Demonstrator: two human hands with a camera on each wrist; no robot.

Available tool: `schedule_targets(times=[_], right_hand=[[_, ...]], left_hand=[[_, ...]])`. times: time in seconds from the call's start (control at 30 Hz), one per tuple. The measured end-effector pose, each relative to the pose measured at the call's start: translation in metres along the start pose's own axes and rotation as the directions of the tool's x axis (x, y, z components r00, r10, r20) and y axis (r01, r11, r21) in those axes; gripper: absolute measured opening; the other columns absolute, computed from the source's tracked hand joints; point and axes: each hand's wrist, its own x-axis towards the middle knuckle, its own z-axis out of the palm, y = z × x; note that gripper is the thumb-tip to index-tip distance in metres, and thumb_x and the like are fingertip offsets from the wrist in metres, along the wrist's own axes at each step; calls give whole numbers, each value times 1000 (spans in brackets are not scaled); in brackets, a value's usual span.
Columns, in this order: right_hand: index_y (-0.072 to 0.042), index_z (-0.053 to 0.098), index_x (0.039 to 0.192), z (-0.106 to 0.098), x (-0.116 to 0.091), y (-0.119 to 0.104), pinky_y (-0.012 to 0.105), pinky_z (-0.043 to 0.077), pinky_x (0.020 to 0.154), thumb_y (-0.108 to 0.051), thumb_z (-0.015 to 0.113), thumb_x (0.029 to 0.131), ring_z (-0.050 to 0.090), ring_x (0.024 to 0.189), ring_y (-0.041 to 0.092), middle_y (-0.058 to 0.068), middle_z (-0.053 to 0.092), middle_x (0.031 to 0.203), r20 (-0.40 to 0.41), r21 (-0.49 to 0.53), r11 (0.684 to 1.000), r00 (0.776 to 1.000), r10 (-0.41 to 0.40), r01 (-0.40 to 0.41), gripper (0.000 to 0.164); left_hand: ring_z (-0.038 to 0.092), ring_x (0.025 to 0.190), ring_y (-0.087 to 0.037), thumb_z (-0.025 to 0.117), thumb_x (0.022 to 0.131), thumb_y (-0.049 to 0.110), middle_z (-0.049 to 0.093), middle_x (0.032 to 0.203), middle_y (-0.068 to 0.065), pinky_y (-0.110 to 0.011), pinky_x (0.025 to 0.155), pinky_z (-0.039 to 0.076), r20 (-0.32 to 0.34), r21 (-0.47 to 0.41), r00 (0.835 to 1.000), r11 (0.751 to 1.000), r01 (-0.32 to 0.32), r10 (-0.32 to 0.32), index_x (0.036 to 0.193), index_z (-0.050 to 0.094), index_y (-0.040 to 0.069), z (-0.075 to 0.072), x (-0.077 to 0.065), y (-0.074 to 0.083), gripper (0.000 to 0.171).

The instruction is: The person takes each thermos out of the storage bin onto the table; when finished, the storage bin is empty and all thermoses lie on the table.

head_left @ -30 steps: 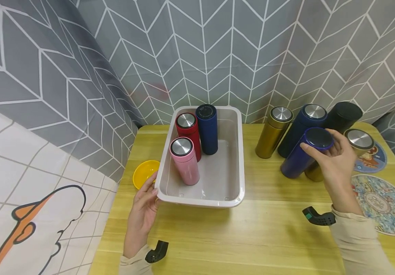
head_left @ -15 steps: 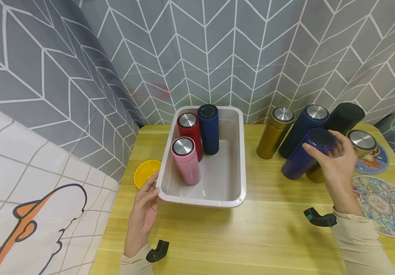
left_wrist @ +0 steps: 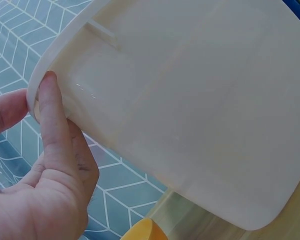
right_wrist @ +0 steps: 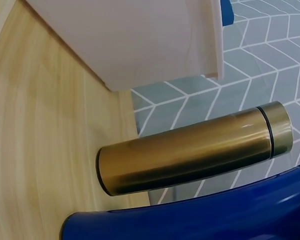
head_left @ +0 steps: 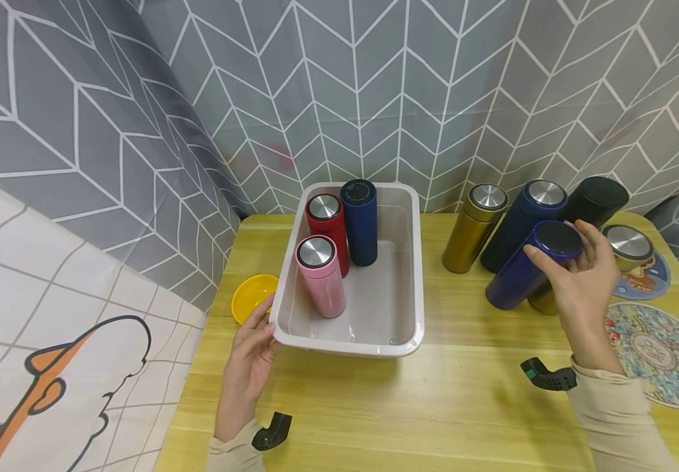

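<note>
My left hand pinches the near left corner of the rim of a pale plastic bin, thumb on one side and fingers on the other in the left wrist view. A pink thermos, a red thermos and a dark blue thermos stand inside it, toward the left. On the right, my right hand grips a purple-blue thermos near its black lid, thumb and fingers around the top. That thermos fills the lower edge of the right wrist view; the right hand itself is outside that view.
Around the held thermos stand a gold thermos, a navy thermos, a black one and another gold one. A yellow bowl sits left of the bin. Round patterned mats lie at the right.
The head view has shifted slightly, moving everything a little to the right in the picture. Both hands keep their holds, and the bottles and bin stay in place.
</note>
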Motion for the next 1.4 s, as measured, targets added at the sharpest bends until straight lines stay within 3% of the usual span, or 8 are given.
schedule_targets(times=[0.07,0.27,0.5,0.67,0.8,1.07,1.23,1.4], right_hand=[[-12,55,140,1,0,-1,14,40,116,9,83,71,49,137,14,0,57,142,8,-2,1000,1000,-24,24,78],[-7,60,136,1,-1,-4,6,53,89,14,81,71,61,120,10,-1,60,135,48,25,998,997,-58,57,71],[-6,63,133,-6,-2,-12,12,34,119,8,80,77,43,144,9,-2,51,150,81,-166,985,996,-35,48,61],[-12,57,141,-7,-4,-20,11,32,120,4,80,78,43,145,9,-2,51,150,55,-188,981,998,-37,46,68],[-11,59,139,-6,-9,-29,12,33,120,3,79,79,46,143,10,-1,52,149,54,-194,974,992,-111,120,64],[-7,64,132,18,-22,-52,20,38,121,9,77,79,48,141,15,-1,56,144,147,-161,932,942,-302,324,57],[-10,65,132,37,-29,-65,15,41,117,6,77,81,51,138,10,-4,60,141,260,-206,903,911,-322,378,55],[-9,67,129,57,-33,-67,12,43,113,2,78,83,55,133,5,-7,65,136,403,-210,873,853,-333,439,49]], left_hand=[[68,104,-13,31,102,-10,63,124,-6,-22,89,61,-4,-3,1000,1000,4,-4,142,54,6,0,-1,0,49],[68,106,-14,30,102,-10,62,130,-6,-22,89,61,-9,-6,1000,1000,11,-11,143,53,7,0,-2,1,50],[68,105,-14,28,102,-10,62,128,-6,-21,89,61,30,-18,1000,1000,10,-10,145,50,6,-1,-2,0,51],[68,107,-14,28,102,-10,62,130,-7,-22,90,61,31,-23,999,1000,11,-11,145,50,6,-2,-2,0,51],[68,107,-14,28,102,-10,62,131,-7,-22,90,61,24,-20,1000,1000,16,-15,145,51,6,-1,-2,0,51],[69,105,-15,27,102,-10,63,127,-7,-22,89,61,26,-36,1000,999,11,-10,144,52,6,-1,-1,1,51],[69,105,-14,28,102,-10,64,125,-7,-22,89,61,13,-29,1000,999,13,-13,142,54,6,-1,0,1,51],[69,105,-14,29,101,-10,64,126,-7,-22,89,61,16,-22,1000,1000,10,-10,142,54,6,-2,0,0,50]])
